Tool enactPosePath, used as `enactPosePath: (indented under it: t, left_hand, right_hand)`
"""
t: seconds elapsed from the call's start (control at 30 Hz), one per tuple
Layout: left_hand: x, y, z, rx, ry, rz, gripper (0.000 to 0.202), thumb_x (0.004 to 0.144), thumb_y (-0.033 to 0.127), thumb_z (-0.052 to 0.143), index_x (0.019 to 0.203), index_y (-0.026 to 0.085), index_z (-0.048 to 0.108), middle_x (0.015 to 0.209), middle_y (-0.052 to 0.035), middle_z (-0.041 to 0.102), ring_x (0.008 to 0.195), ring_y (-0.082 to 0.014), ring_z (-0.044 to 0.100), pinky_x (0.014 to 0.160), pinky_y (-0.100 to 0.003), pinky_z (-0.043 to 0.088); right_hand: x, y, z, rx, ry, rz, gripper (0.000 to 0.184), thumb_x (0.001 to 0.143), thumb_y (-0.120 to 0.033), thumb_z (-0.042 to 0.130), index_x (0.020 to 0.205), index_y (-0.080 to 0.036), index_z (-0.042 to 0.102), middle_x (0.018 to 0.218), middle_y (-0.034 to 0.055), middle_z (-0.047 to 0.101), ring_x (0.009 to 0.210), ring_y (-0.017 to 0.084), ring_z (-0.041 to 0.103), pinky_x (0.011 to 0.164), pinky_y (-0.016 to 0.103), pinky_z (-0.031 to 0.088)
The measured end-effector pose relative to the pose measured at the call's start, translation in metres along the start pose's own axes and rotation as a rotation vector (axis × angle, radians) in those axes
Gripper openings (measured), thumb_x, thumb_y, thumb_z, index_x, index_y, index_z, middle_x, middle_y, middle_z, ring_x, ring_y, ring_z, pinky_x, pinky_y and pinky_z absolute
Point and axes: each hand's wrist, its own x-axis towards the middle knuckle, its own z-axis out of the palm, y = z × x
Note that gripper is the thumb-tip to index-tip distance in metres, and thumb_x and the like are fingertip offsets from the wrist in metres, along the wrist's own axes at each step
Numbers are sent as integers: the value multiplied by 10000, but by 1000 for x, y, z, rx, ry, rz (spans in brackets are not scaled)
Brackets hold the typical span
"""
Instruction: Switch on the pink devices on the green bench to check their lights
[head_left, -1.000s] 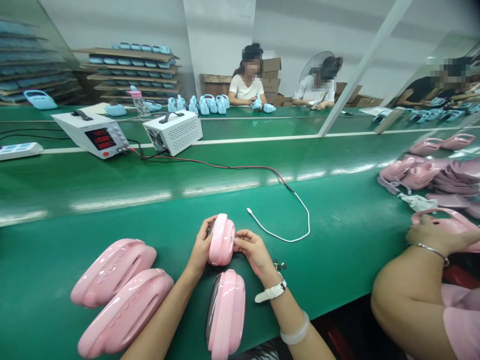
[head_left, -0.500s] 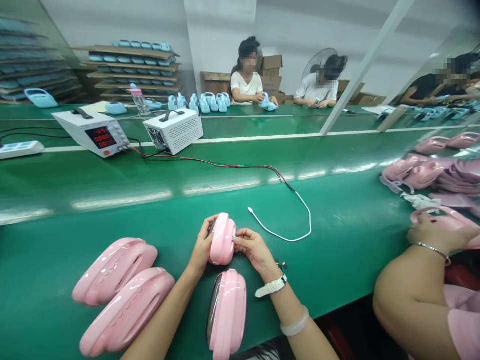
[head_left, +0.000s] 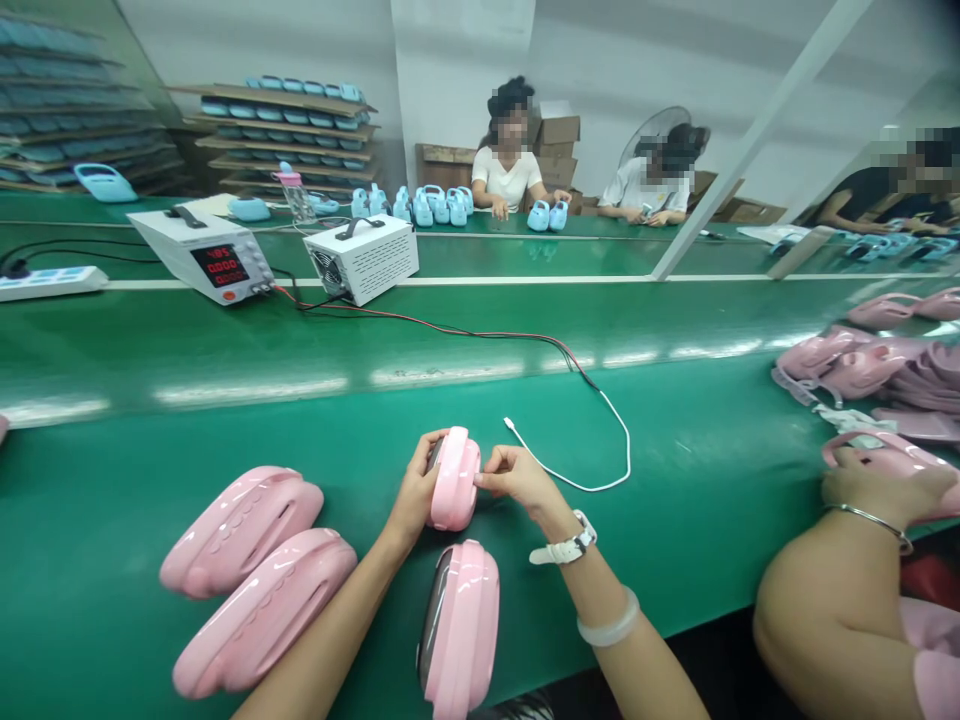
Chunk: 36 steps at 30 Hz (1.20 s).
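1. Pink casing [head_left: 453,478] stands on edge on the green belt [head_left: 675,520], gripped by the left hand [head_left: 415,492].
2. Right hand [head_left: 517,477] pinches its rim with curled fingers.
3. White cable [head_left: 600,470] lies just beyond.

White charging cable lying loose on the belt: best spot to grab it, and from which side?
Probably just behind the small plug tip of the white cable, at its near-left end, coming from above with the right hand, which sits closest. That end lies free and flat on the green belt; the far end joins the red-black lead, so pulling there would drag. The left hand is on the pink unit.
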Motion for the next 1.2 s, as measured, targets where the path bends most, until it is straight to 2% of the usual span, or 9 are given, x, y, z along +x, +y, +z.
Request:
enactPosePath:
  t: [0.13,0.27,0.4,0.53,0.6,0.7,0.87,1.03,1.2]
  left_hand:
    - [0,3,-1,11,-21,2,464,673,427,646,1069,194,582,1083,-64,636,986,-232,592,809,-302,471]
    - [2,3,-2,23,-20,4,459,659,389,660,1057,170,594,1097,-84,638,986,-232,590,813,-293,457]
    - [3,3,0,20,-2,12,479,645,386,653,1064,161,600,1129,-88,635,1035,-241,581,877,-304,447]
    - [1,4,-4,21,8,66,474,635,381,663,1043,143,632,1124,-110,650,1061,-271,585,936,-341,441]
    - [2,-2,-9,44,10,52,481,641,419,661,1039,149,644,1115,-111,662,1084,-284,583,952,-353,448]
    - [12,-19,-17,40,5,56,513,642,471,661,1046,155,644,1148,-119,657,1089,-306,591,944,-369,474]
    - [20,-36,-24,19,-68,48,492,699,487,661,1082,182,615,1191,-102,646,1099,-294,600,920,-343,501]
    - [14,-31,-21,38,-72,69,511,698,500,657,1097,184,616,1161,-93,650,1101,-292,593,914,-331,499]
    - [8,-21,-11,-22,9,31,481,678,503,658,1047,194,645,1098,-74,671,979,-261,637,858,-306,502]
  right_hand:
    - [3,-4,-3,-34,-55,12,486,341,-276,919,556,-108,518,526,-26,552,456,59,479,465,176,355]
    - [3,10,-4,39,-73,31,551,363,-399,908,607,-121,501,590,-29,573,525,74,534,571,211,440]
    - [5,20,-5,86,-55,36,568,371,-401,912,638,-118,498,608,-19,586,577,80,562,637,218,463]
    - [8,27,-2,51,-33,-6,628,324,-447,914,634,-115,480,539,-32,538,495,48,487,524,170,385]
    - [15,36,-2,28,-23,-44,665,307,-500,904,626,-119,463,512,-42,505,459,30,439,480,154,335]
    - [34,52,-7,93,-21,-43,712,241,-494,915,610,-131,427,524,-26,527,462,45,467,492,173,378]
    - [42,58,-14,116,-111,-93,684,293,-466,933,623,-126,440,542,-18,549,453,29,464,478,154,343]
    - [31,51,-9,177,-107,-71,663,326,-432,940,639,-128,440,592,-12,567,514,54,514,538,184,415]
    - [36,55,-13,122,-145,-92,664,336,-471,932,627,-124,447,571,-3,562,484,34,479,515,157,334]
